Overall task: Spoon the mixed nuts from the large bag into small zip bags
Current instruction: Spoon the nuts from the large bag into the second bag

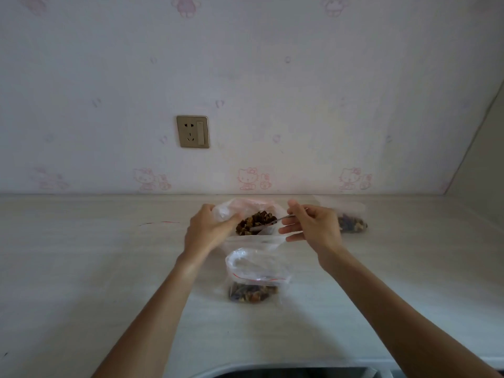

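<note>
The left hand [207, 230] grips the rim of the large clear plastic bag of brown mixed nuts [255, 222], holding its mouth open at the far middle of the pale surface [95, 268]; the right hand [311, 227] pinches a thin metal spoon [268, 224] dipped into the nuts. The small clear zip bag with a red seal line [256, 276] stands nearer, unsupported — its limp mouth could fold shut, and a heaped spoon would likely spill on the way across.

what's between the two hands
In the head view, the open big bag of nuts, with the spoon dipping in.
</note>
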Tool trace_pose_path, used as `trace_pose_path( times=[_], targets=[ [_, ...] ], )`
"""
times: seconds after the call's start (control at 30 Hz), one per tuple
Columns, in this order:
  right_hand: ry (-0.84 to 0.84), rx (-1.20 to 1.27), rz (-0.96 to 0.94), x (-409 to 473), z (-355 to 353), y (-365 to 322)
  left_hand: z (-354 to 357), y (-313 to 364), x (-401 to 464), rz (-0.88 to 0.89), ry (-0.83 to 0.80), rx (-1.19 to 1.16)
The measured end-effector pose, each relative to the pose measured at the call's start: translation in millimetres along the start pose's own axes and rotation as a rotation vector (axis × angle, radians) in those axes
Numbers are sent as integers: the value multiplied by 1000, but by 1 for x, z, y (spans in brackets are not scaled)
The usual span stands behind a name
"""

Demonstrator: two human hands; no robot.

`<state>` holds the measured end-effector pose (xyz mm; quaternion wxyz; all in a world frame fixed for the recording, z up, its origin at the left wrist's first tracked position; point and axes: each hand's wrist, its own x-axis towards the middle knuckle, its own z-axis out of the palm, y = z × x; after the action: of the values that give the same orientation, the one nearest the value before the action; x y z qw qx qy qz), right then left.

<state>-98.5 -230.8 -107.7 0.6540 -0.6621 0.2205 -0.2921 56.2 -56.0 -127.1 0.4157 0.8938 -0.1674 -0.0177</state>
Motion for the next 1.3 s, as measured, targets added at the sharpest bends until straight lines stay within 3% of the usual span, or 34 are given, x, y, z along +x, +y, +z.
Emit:
trace_pose_path(
  times=[0.17,0.33,0.8,1.3],
  targets=[
    [-42,10,70,7,9,21,23,-8,-6,88,10,-4],
    [-6,38,90,12,14,35,20,-5,-10,191,2,-183],
    [70,-147,-168,14,20,51,22,-4,-12,245,-41,-335],
    [126,45,93,16,19,50,23,-7,-9,215,4,-356]
  ],
)
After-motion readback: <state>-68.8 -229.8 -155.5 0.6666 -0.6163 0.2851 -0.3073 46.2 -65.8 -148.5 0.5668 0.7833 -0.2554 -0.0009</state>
